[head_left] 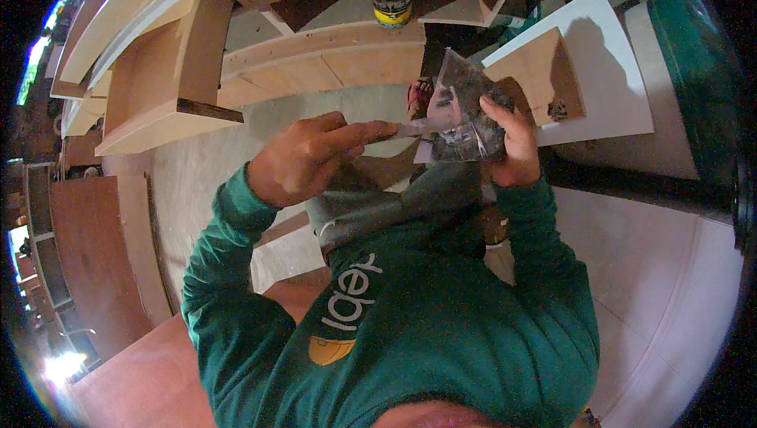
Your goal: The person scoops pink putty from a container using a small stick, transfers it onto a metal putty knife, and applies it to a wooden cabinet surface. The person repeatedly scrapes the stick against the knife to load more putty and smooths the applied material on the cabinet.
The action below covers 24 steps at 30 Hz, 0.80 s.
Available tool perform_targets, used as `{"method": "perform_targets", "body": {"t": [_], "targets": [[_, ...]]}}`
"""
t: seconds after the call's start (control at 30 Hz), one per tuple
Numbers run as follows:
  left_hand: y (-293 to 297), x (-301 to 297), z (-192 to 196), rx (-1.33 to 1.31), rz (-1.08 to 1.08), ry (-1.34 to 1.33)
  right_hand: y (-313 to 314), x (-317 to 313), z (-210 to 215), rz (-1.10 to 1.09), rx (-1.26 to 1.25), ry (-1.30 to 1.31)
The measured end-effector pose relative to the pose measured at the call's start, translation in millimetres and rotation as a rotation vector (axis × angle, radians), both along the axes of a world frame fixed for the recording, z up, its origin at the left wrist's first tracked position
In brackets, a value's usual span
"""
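Head view. Unfinished plywood shelving [236, 57] is seen across the upper field, from ten to one o'clock, with a small dark can with a yellow band [392, 4] standing on a ledge at twelve o'clock. A white board [615, 73] carrying a smaller plywood offcut [540, 73] is laid at two o'clock; reddish-brown panels [95, 254] are stacked at eight o'clock. A smeared grey plate [461, 112], tilted on edge, is gripped at centre, just toward one o'clock, by the right hand [512, 144], whose fingers are wrapped over its right rim. A thin blade-like tool [414, 128] is pinched in the left hand [303, 156], index finger laid along it, its tip touching the plate's left face. Green sleeves [236, 286] are seen entering from six o'clock.
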<state>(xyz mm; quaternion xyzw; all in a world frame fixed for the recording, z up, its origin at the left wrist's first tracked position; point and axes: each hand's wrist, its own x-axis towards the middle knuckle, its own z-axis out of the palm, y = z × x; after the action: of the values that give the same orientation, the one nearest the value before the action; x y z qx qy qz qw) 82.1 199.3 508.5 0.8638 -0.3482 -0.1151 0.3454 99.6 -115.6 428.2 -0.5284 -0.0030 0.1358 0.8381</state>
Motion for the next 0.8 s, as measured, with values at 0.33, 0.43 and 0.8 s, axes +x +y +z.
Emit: {"method": "perform_targets", "body": {"t": [0.33, 0.43, 0.8], "targets": [[-1, -1, -28, 0.103, 0.113, -0.246, 1, 4, 16, 0.015, 0.339, 0.246], [12, -2, -19, 0.197, 0.084, -0.257, -1, 3, 14, 0.031, 0.251, 0.125], [7, 9, 25, 0.368, 0.038, -0.431, -6, 8, 2, 0.061, -0.126, -0.091]]}}
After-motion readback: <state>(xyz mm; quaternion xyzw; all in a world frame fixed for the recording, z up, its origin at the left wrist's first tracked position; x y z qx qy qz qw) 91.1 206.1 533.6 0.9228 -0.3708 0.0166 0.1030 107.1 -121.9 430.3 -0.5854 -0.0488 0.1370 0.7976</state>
